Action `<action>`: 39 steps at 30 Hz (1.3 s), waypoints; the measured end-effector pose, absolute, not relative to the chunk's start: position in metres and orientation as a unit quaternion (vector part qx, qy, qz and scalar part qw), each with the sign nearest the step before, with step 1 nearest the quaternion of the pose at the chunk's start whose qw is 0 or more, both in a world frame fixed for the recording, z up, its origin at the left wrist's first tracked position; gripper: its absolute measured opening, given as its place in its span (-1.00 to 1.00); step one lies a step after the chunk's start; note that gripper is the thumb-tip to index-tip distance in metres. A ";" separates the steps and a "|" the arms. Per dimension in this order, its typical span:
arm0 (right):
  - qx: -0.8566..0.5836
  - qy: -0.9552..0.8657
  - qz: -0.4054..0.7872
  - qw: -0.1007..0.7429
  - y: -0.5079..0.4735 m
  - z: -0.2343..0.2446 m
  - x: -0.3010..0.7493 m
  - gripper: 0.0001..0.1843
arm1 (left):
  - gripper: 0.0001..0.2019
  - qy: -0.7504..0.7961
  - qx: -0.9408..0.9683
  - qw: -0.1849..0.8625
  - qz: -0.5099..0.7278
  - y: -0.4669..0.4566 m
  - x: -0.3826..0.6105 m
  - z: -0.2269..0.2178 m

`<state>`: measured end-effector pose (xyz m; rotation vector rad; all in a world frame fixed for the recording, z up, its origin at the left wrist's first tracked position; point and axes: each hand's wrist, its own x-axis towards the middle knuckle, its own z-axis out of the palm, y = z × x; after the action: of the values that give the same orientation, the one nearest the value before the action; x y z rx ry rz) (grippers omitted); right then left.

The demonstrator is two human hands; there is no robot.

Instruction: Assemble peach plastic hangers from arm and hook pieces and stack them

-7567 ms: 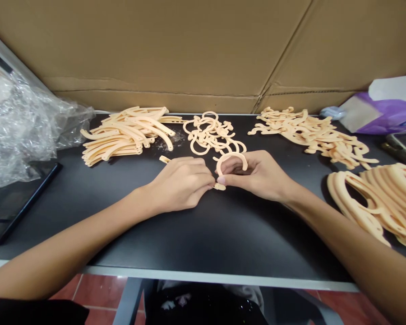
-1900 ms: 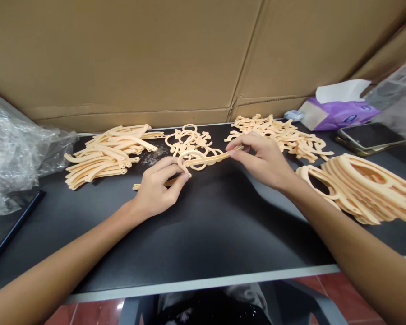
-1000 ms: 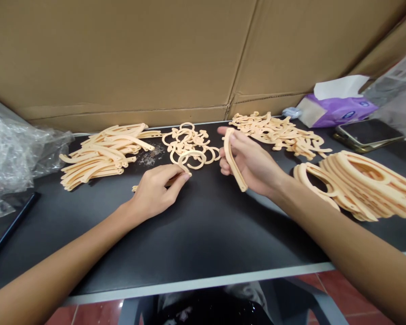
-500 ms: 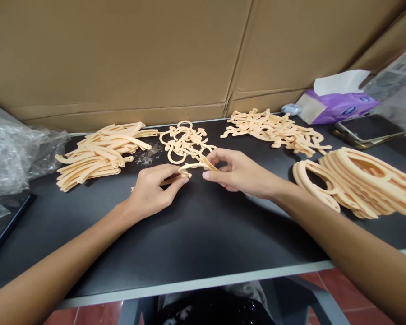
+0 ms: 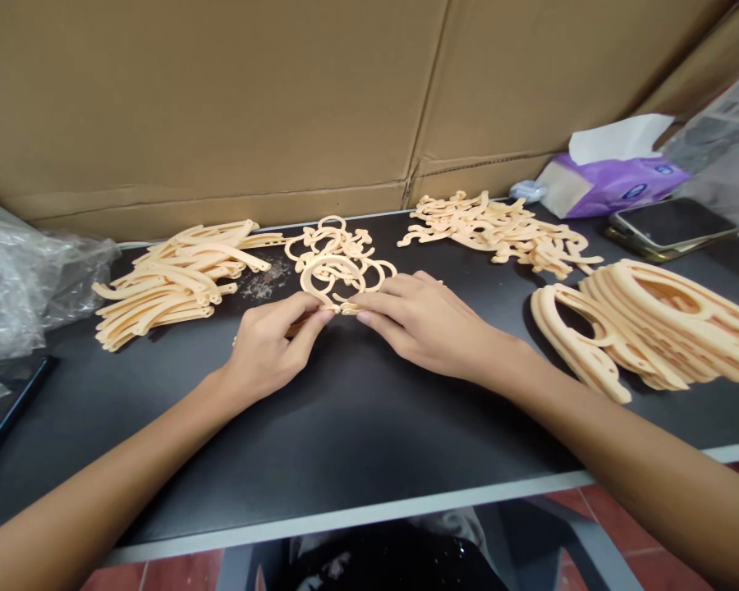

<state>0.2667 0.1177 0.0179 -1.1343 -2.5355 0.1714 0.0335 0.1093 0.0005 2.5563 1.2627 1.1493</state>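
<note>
My left hand (image 5: 272, 349) and my right hand (image 5: 419, 322) meet near the middle of the black table (image 5: 357, 419). Both pinch a small peach plastic hook piece (image 5: 331, 289), whose round loop stands up between the fingertips. A curved peach arm part lies mostly hidden under my right palm. Just behind the hands lies a small heap of hook rings (image 5: 338, 246).
A pile of curved arm parts (image 5: 172, 275) lies at the back left, small flat pieces (image 5: 498, 234) at the back right, and stacked large peach frames (image 5: 653, 328) at the right. Crumpled clear plastic (image 5: 25, 279) fills the left. Tissue pack (image 5: 609, 176), phone (image 5: 671, 223), cardboard wall (image 5: 283, 98).
My right hand carried a curved arm part from the right, turned it, then brought it down flat next to my left hand, which kept holding the hook piece.
</note>
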 end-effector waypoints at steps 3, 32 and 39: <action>-0.404 -0.896 0.051 0.178 0.118 0.017 0.267 -0.63 | -0.86 0.405 0.841 0.011 0.358 0.110 0.032 -0.001; -0.304 -0.926 -0.155 0.161 0.122 0.025 0.276 -0.69 | -0.92 0.269 0.894 0.049 0.355 0.111 0.032 0.004; -0.286 -0.932 -0.150 0.162 0.122 0.027 0.279 -0.72 | -0.91 0.263 0.900 0.050 0.345 0.111 0.033 0.005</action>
<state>0.2791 0.1221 0.0266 -0.8154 -2.6608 -0.4274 0.0327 0.1111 0.0047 2.7402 0.8005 1.0519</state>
